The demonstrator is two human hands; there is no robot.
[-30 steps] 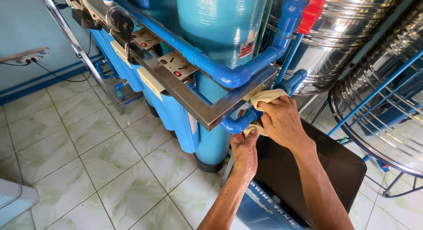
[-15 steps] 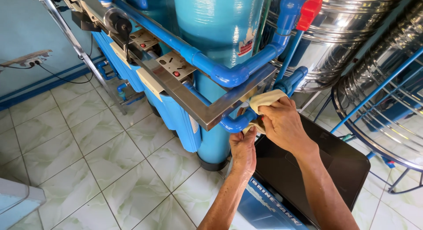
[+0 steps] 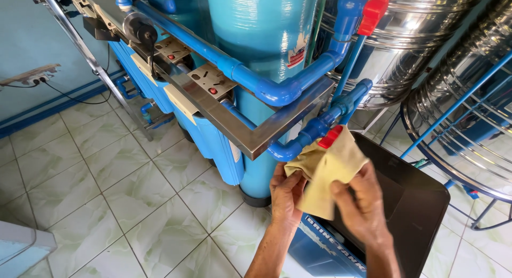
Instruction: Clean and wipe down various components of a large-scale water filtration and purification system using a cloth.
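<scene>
Both hands worked low at centre, just above the black-lidded tank (image 3: 421,214); the left hand (image 3: 285,195) had its fingers curled closed on the lower left fold of a tan cloth (image 3: 328,171), thumb pressed over the fabric; the right hand (image 3: 362,208) pinched the cloth's right edge between thumb and forefinger, remaining fingers loosely bent beneath; the cloth hung bunched between the two hands, its upper edge touching the blue pipe elbow (image 3: 290,149) and a red valve handle (image 3: 330,137) at the near corner of the steel frame (image 3: 240,129); behind that corner stood a tall teal filter cylinder (image 3: 261,38), with blue pipework (image 3: 234,70) running along the frame's top rail; switch plates (image 3: 213,81) sat on the frame's left rail; ribbed steel tanks (image 3: 426,38) rose at far right; pale tiled floor (image 3: 106,187) spread to the left.
</scene>
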